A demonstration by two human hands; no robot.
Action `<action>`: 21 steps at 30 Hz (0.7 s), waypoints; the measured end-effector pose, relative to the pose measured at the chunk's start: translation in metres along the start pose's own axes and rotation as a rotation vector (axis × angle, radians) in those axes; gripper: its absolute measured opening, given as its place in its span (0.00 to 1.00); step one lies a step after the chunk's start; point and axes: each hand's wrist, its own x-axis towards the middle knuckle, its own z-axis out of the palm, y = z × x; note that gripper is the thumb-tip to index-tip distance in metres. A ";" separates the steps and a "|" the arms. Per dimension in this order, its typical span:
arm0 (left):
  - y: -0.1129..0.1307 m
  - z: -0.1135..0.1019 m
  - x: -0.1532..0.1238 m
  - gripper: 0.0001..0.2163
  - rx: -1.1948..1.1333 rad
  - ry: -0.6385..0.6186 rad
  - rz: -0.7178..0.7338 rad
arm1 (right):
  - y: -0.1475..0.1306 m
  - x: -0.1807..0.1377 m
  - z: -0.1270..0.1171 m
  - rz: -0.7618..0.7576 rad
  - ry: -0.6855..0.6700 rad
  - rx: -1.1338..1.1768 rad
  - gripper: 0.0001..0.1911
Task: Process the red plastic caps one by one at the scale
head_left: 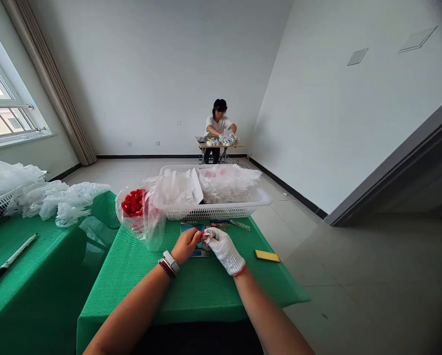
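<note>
The bare left hand pinches a small red piece in front of the white perforated plastic basket; the white-knit-gloved right hand curls against it, grip hidden. A light, steady left pinch should serve.

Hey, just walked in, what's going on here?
Someone at a green-covered table has a small red piece in their bare left hand, with their gloved right hand close against it. A clear bag of red pieces stands to the left, and a white basket holding plastic bags sits beyond. Farther back, another person handles white items.
</note>
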 end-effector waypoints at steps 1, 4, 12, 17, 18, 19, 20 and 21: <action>0.000 0.000 0.000 0.17 0.003 0.015 0.017 | 0.001 0.000 0.000 -0.001 0.002 0.002 0.13; 0.002 0.000 -0.001 0.10 0.016 0.076 0.093 | 0.002 0.000 -0.001 -0.011 0.004 0.017 0.13; 0.001 -0.001 -0.001 0.04 0.038 0.098 0.165 | 0.007 0.000 -0.003 -0.029 0.026 -0.015 0.15; 0.001 0.000 -0.002 0.07 0.059 0.060 0.130 | 0.007 0.000 -0.004 -0.026 0.027 -0.029 0.17; 0.001 0.000 -0.002 0.07 0.062 0.055 0.127 | 0.007 0.000 -0.004 -0.024 0.025 -0.027 0.17; 0.001 0.000 -0.002 0.07 0.065 0.050 0.125 | 0.007 0.000 -0.004 -0.022 0.022 -0.025 0.17; 0.002 -0.001 -0.002 0.08 0.069 0.045 0.124 | 0.007 0.000 -0.004 -0.019 0.018 -0.023 0.17; 0.002 -0.001 -0.002 0.08 0.073 0.041 0.122 | 0.007 0.000 -0.004 -0.016 0.013 -0.018 0.17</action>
